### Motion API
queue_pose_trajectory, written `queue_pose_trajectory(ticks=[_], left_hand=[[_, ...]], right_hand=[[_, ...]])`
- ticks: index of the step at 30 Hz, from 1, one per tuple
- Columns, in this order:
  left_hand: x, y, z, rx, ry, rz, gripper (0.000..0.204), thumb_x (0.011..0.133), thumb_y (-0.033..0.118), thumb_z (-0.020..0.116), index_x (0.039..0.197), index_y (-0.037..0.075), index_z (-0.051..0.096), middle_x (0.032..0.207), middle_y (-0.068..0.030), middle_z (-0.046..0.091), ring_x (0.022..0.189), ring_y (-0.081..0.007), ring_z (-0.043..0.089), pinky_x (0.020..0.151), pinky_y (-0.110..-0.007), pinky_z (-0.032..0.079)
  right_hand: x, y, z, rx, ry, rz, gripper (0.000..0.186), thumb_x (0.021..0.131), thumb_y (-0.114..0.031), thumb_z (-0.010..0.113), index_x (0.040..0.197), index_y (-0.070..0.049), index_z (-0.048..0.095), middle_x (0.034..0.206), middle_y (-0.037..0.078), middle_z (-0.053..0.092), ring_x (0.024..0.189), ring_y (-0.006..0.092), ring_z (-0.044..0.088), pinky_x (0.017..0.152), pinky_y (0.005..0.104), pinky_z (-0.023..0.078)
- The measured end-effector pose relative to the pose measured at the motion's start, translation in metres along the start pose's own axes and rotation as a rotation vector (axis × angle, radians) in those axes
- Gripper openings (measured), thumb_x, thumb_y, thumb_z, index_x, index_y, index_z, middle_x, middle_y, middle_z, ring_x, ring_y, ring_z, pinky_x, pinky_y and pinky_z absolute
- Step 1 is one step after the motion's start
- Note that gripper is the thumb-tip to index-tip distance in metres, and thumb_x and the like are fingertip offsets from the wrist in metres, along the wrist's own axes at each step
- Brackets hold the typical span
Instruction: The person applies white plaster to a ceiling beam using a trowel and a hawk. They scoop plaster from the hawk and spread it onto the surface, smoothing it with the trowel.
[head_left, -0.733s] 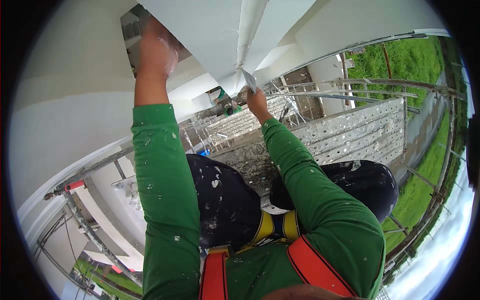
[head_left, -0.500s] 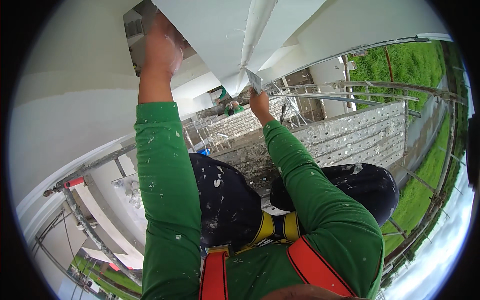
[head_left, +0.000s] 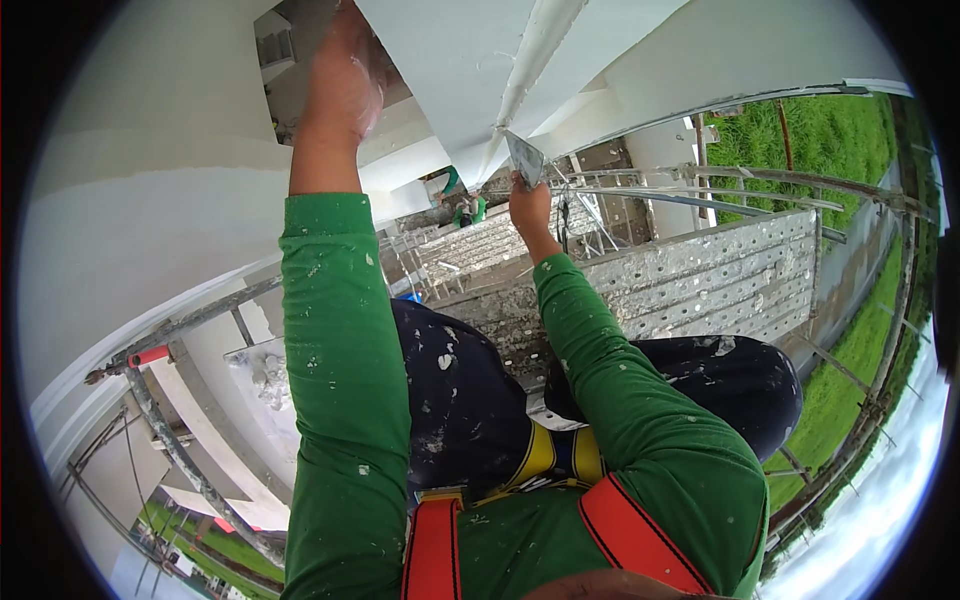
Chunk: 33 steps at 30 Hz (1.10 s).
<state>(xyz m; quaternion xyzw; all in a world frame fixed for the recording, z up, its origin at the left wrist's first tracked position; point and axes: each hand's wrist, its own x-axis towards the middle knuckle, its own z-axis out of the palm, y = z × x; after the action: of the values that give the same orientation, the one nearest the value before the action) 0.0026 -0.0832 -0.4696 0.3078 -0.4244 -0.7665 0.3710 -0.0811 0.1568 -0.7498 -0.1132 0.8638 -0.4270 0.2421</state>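
My right hand is closed round a putty knife. Its flat grey blade points up, close to the lower end of a pale seam running along the white wall surface. Whether the blade touches the surface cannot be made out. My left hand is raised at the upper left, over an opening in the wall. White smears mark this hand, and its fingers are blurred and lost toward the picture's top.
Below me are perforated scaffold planks spattered with white. Scaffold poles run along the right, with grass beyond. Farther down, another person in green is partly visible. A pole with a red end stands at left.
The whole view has shifted slightly. The putty knife's blade has turned and shows more of its flat face. My left hand stays raised at the opening.
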Motion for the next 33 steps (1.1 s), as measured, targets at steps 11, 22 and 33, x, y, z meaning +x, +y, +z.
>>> queue_pose_trajectory(ticks=[11, 22, 33], left_hand=[[0.013, -0.01, -0.02, -0.019, -0.018, -0.013, 0.047, 0.103, 0.035, 0.034, 0.141, 0.008, 0.043, 0.144, -0.0062, 0.046, 0.129, -0.0271, 0.043, 0.108, -0.043, 0.035], [0.011, -0.001, -0.006, -0.031, 0.006, 0.012, 0.046, 0.102, 0.034, 0.035, 0.138, 0.008, 0.046, 0.14, -0.0057, 0.048, 0.126, -0.0272, 0.045, 0.106, -0.041, 0.036], [0.015, -0.011, -0.019, 0.021, -0.002, -0.086, 0.051, 0.099, 0.044, 0.042, 0.137, 0.01, 0.048, 0.139, -0.0032, 0.049, 0.126, -0.024, 0.045, 0.102, -0.04, 0.037]], right_hand=[[-0.007, -0.025, -0.015, -0.129, 0.038, 0.067, 0.045, 0.089, -0.036, 0.069, 0.092, 0.009, 0.067, 0.089, 0.031, 0.067, 0.092, 0.0476, 0.065, 0.076, 0.05, 0.051], [-0.004, -0.032, -0.029, -0.357, -0.082, -0.069, 0.045, 0.092, -0.039, 0.062, 0.099, 0.006, 0.068, 0.091, 0.03, 0.067, 0.089, 0.048, 0.065, 0.078, 0.0509, 0.052], [-0.005, 0.022, 0.014, -0.244, -0.114, 0.091, 0.051, 0.093, -0.04, 0.061, 0.098, 0.01, 0.065, 0.092, 0.034, 0.066, 0.091, 0.0499, 0.064, 0.079, 0.0521, 0.051]])
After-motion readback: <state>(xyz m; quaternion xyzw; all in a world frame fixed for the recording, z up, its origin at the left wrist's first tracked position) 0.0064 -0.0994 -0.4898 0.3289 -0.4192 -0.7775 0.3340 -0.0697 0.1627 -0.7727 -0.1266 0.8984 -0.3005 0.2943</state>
